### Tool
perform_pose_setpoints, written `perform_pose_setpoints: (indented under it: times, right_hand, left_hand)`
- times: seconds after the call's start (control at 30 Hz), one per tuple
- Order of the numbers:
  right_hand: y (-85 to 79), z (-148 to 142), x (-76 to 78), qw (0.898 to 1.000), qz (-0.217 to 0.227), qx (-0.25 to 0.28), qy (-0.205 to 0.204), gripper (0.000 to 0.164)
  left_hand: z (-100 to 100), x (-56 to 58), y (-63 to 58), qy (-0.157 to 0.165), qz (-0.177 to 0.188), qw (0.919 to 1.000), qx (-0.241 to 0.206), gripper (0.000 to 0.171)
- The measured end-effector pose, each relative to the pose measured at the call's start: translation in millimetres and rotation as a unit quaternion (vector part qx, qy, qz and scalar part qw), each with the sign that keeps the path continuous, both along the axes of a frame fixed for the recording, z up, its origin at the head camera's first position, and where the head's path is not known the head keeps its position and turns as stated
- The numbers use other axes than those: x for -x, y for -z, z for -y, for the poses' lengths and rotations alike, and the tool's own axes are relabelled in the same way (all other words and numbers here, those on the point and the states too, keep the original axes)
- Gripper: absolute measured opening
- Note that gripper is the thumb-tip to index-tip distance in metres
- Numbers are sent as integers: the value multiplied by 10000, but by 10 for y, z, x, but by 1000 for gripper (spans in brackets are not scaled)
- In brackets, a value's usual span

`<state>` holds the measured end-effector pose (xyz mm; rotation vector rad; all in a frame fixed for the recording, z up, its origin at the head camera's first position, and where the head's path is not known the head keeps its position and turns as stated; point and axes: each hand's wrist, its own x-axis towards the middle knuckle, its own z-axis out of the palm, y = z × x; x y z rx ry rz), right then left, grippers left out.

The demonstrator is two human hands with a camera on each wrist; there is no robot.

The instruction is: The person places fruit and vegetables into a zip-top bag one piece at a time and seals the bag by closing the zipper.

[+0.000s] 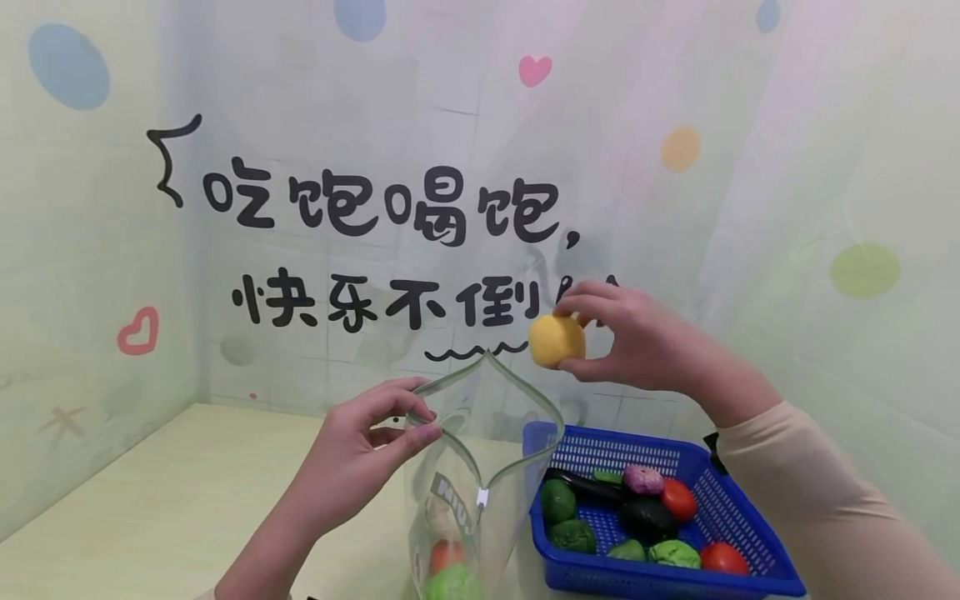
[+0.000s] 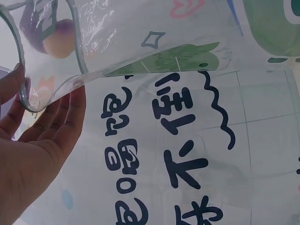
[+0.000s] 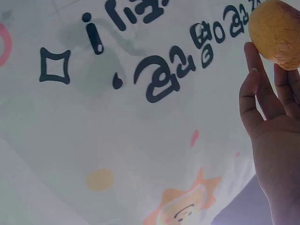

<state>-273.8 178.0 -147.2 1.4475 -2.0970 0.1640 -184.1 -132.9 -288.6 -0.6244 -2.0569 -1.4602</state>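
R hand is holding a yellow, roundish, solid-looking item, pinching it btwn thumb & fingers. This item is hanging in mid-air, up & to the rt of the gaping mouth of a clear plastic zip bag w/ green-edged rim; it's near that rim, exact gap unclear. L hand is gripping the bag's L edge btwn thumb & fingers. A small white slider is sitting at the rim's near corner. Thru the film, a rounded red item & a light-green item are showing low down. To the rt, a blue perforated plastic basket is standing on the pale yellow worktop, holding a long dark eggplant, round red tomatoes & assorted green veg.
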Motion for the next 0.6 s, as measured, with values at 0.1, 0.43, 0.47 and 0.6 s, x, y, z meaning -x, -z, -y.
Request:
perform_pose_setpoints:
  times: [0.1, 0.43, 0.47, 0.6]
  right_hand:
    - [-73, 88, -133, 9995, -116, 31, -293, 47]
    - [66, 410, -392, 9966, 128, -818, -41, 50]
    - [87, 430, -393, 9962, 100, -860, -69, 50]
    - [153, 483, -397, 9946, 110, -1029, -59, 48]
  left_hand:
    - [-3, -5, -4, 25, -5, 10000, -9, 8]
    - [-4, -5, -6, 61, -1, 10000, -29, 8]
    - [-3, -5, -6, 63, -2, 10000, -27, 8]
    - [4, -1, -5, 58, 13, 10000, -6, 8]
